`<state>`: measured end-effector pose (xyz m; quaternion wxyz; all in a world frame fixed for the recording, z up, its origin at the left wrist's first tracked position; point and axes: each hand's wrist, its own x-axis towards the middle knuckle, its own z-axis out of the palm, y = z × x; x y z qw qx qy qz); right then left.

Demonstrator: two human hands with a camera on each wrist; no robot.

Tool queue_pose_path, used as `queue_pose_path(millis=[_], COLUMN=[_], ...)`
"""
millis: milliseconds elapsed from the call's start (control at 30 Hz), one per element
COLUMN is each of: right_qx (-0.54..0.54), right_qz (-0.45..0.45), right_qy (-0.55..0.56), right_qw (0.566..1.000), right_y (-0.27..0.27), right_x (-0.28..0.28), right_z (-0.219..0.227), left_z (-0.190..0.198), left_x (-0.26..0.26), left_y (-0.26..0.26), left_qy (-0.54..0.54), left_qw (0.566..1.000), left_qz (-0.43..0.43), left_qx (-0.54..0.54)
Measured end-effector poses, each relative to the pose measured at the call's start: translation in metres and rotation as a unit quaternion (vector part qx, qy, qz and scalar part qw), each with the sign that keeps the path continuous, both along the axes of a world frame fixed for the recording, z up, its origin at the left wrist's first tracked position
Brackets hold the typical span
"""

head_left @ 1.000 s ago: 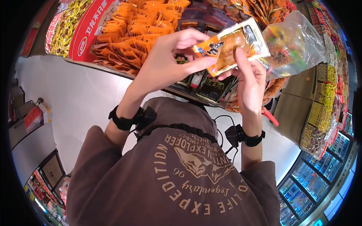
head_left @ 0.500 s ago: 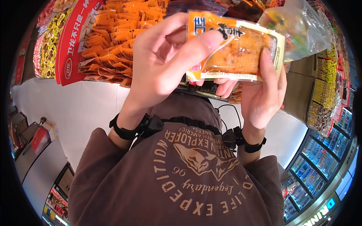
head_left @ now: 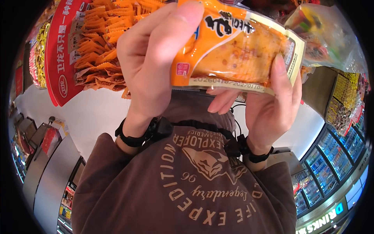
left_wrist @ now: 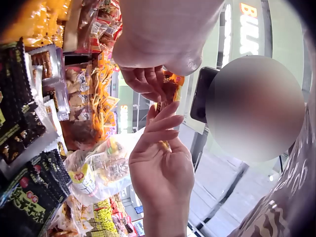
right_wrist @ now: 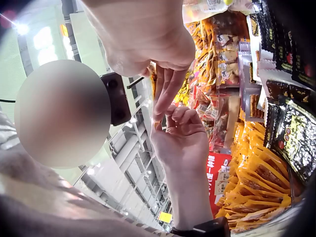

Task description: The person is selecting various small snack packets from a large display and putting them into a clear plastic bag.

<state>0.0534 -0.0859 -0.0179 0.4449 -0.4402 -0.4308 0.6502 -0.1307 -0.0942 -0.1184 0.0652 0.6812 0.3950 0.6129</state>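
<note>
Both hands hold a sealed snack packet (head_left: 233, 58) up close to the head camera. It is orange and cream, with a clear window over flat, golden-brown food and a line of date print along the lower edge. My left hand (head_left: 150, 54) pinches its left end, thumb on the front. At the other end my right hand (head_left: 274, 103) grips with the thumb over the face and fingers behind. The left wrist view shows the packet (left_wrist: 171, 88) between the left fingers above and the right hand (left_wrist: 163, 173) below.
Orange snack packets (head_left: 99, 50) fill a display behind a red sign (head_left: 58, 74). A clear plastic bag (head_left: 331, 39) of goods is at the right. Black packets (left_wrist: 34, 192) lie near it. Drinks coolers (head_left: 331, 152) stand farther right.
The packet has come up nearer the head camera and turned from a slant, past nearly level, to tilt slightly down to the right. Both hands moved with it and kept hold.
</note>
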Motion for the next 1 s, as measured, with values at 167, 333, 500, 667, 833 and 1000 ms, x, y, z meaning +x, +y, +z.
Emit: queue_pose_path(millis=[167,333,500,667,833,1000], right_qx=[-0.015,-0.013,-0.051,-0.044,-0.054,-0.049], right_qz=[0.020,-0.037,-0.030,-0.020,-0.025,-0.069], right_qy=[0.009,0.068,-0.007,-0.011,0.011,0.032], right_qw=[1.000,0.997,0.998,0.999,0.998,0.996], right_y=[0.011,0.013,0.024,0.027,0.028,0.027], right_x=[0.007,0.008,0.008,0.011,0.011,0.004], right_z=[-0.009,-0.025,-0.014,-0.021,-0.026,-0.028], left_z=[0.016,-0.002,-0.009,-0.011,-0.016,0.033], left_x=[0.013,0.005,-0.005,0.014,0.015,0.041], left_y=[-0.004,0.016,0.011,0.008,0.016,0.028], left_qy=[0.146,-0.029,-0.454,-0.230,0.054,-0.403], left_qw=[0.981,0.990,0.772,0.933,0.984,0.822], left_qz=[0.089,-0.048,-0.186,-0.110,0.028,-0.022], left_qx=[-0.097,-0.128,-0.404,-0.254,-0.167,-0.401])
